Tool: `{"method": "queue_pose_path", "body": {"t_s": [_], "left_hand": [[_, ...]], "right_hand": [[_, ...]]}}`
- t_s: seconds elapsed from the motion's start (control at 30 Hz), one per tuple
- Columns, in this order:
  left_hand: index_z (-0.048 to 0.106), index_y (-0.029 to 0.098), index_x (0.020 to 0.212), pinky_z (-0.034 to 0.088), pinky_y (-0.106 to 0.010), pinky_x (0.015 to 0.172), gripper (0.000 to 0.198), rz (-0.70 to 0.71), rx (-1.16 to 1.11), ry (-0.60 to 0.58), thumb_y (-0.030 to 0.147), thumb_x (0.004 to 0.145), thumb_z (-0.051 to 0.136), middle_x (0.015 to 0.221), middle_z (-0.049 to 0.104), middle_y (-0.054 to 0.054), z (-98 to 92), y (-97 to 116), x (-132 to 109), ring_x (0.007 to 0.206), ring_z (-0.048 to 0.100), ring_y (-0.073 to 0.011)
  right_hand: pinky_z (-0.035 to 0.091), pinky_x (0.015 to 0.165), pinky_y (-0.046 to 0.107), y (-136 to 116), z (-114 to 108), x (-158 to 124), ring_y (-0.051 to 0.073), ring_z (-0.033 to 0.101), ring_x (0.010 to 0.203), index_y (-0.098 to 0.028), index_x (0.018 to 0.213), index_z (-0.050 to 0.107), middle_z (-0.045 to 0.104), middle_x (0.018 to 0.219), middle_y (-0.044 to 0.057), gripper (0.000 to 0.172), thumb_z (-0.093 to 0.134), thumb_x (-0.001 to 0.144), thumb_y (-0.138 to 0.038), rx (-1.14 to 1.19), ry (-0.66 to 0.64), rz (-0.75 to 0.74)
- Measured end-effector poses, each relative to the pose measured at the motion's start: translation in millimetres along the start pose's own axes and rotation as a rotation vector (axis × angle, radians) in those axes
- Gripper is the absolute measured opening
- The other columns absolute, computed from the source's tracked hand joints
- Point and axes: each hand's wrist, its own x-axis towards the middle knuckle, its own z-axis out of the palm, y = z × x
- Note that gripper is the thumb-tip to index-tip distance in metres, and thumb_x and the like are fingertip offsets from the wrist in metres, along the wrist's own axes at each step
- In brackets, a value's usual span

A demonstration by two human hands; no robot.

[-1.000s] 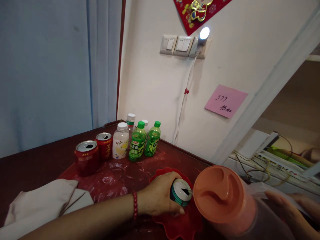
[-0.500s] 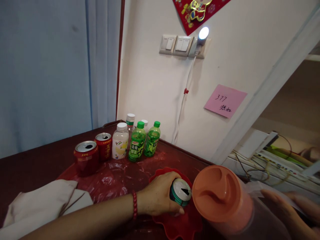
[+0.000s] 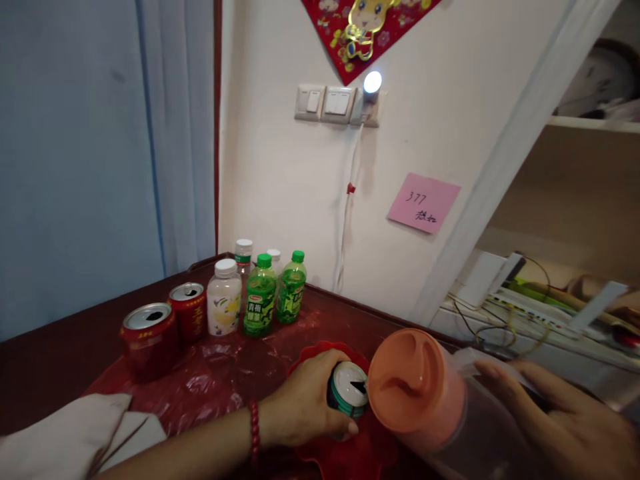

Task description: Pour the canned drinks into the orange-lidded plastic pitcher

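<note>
My left hand is wrapped round a green can with an open top, standing on a red scalloped plate. My right hand grips the clear body of a pitcher with an orange lid, tipped so the lid leans toward the can and nearly touches it. A red bead bracelet sits on my left wrist.
On the dark red table, over red plastic film, stand two red cans, a white bottle and two green bottles, more behind. Folded cloth lies at front left. Switches and a pink note hang on the wall. Cables lie on a shelf to the right.
The view has swung right and slightly up, so everything sits further left. The pitcher has moved closer to the can; more of my right hand shows on its body. My left hand keeps its hold.
</note>
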Motion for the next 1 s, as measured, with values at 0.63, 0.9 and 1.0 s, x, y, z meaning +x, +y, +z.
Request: {"method": "queue_pose_path", "body": {"t_s": [0.63, 0.9, 1.0], "left_hand": [[0.058, 0.023, 0.112, 0.051, -0.030, 0.078, 0.053, 0.097, -0.160, -0.109, 0.032, 0.063, 0.079, 0.099, 0.070, -0.003, 0.8, 12.5, 12.5, 0.091, 0.064, -0.0241], [0.059, 0.026, 0.114, 0.053, -0.035, 0.083, 0.058, 0.150, -0.068, -0.045, 0.042, 0.063, 0.081, 0.104, 0.072, -0.005, 1.7, -6.4, 18.8, 0.099, 0.065, -0.0299], [0.060, 0.026, 0.113, 0.053, -0.035, 0.084, 0.058, 0.137, -0.062, -0.049, 0.043, 0.063, 0.082, 0.105, 0.072, -0.005, 2.0, -7.2, 18.4, 0.099, 0.066, -0.0303]], "right_hand": [[0.031, 0.049, 0.024, -4.8, 34.1, 9.9, 0.016, 0.039, 0.056, -0.019, 0.059, 0.055, 0.041, 0.056, -0.003, 0.072, 0.059, 0.075, -0.089, 0.480, 0.259, 0.260], [0.030, 0.049, 0.023, 18.9, 71.8, 3.3, 0.012, 0.035, 0.053, -0.021, 0.065, 0.043, 0.035, 0.060, -0.006, 0.068, 0.054, 0.086, -0.085, 0.685, 0.396, 0.322], [0.036, 0.052, 0.023, 26.1, 87.2, -1.5, 0.012, 0.041, 0.052, -0.020, 0.071, 0.046, 0.039, 0.062, -0.006, 0.062, 0.051, 0.095, -0.077, 0.764, 0.386, 0.294]]}}
